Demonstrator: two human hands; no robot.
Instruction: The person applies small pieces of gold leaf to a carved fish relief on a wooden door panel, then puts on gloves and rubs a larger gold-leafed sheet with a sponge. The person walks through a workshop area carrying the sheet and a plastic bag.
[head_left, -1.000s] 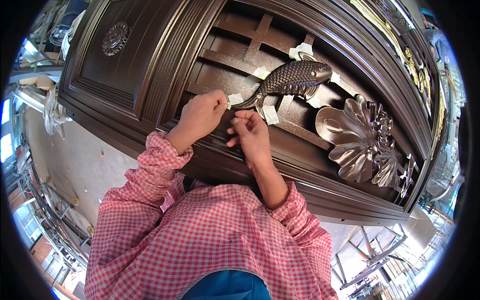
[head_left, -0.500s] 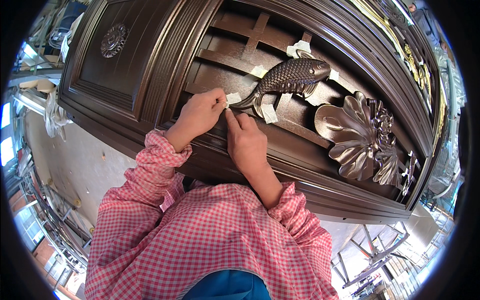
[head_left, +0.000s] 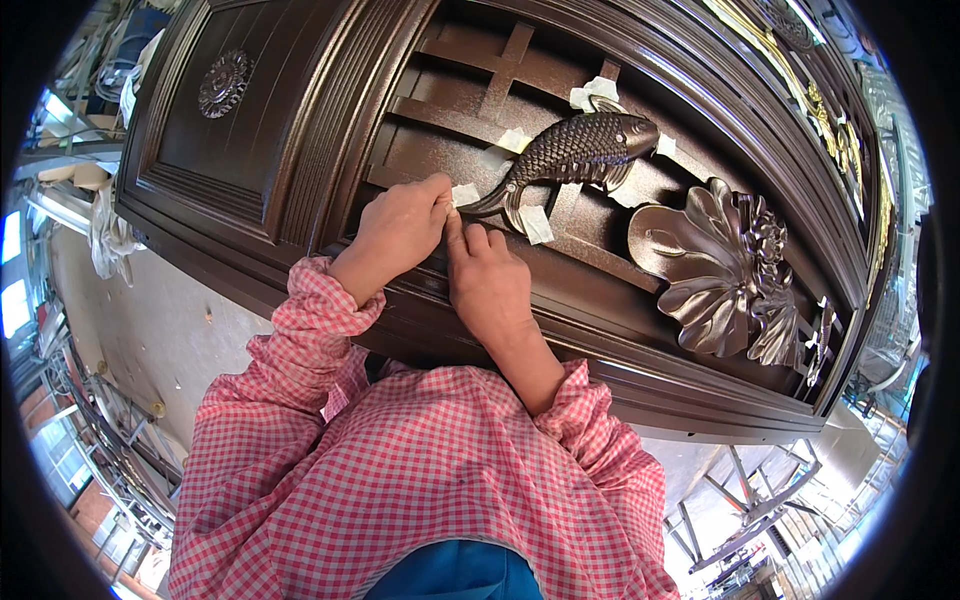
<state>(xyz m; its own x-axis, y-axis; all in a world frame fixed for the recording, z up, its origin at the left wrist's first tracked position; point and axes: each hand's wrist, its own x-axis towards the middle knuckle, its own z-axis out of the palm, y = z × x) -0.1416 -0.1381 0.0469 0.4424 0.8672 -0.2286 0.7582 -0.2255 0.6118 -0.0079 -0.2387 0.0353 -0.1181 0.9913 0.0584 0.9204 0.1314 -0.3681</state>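
Observation:
A dark bronze carp ornament (head_left: 585,150) lies on the latticed recess of a large dark brown panel door (head_left: 300,110), with pieces of pale masking tape (head_left: 537,224) around it. By the tip of its tail, my left hand (head_left: 400,228) is closed in a pinch at the edge of another tape piece (head_left: 466,196). My right hand (head_left: 492,285) meets it there, its index finger reaching to the left fingertips and the other fingers curled under. What the right fingertips hold, if anything, is hidden.
A bronze lotus-leaf ornament (head_left: 700,265) sits in the recess to the right. On the door's left section is a round rosette (head_left: 227,84). Gold-trimmed mouldings (head_left: 825,120) stand beyond the far right edge. Metal racks (head_left: 750,500) stand below right.
Both hands stay at the tape by the tail. My right hand has shifted slightly left and up, closer against the left fingertips.

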